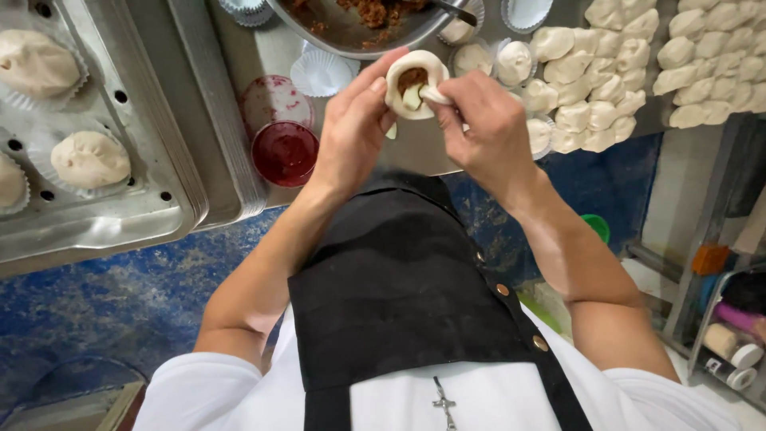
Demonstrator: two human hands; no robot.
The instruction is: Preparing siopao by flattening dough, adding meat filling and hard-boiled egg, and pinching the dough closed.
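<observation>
The left hand (351,128) cups a round dough wrapper (412,84), fingers curled behind it and the thumb along its near edge. The wrapper is open at the top and contains brown meat filling (412,77). The right hand (488,132) is closed in a pinch on a small white utensil (433,95), whose tip sits inside the wrapper against the filling.

Directly beyond the grip: a metal bowl (351,36) of the same brown filling. Left of the grip: a paper liner (321,73), then 2 red-stained round containers (284,152). Further left: a perforated metal tray (144,199) carrying finished buns (90,158) in liners. Right of the grip: rows of raw dough pieces (606,88) on the worktop. Below the grip: a black apron (399,287).
</observation>
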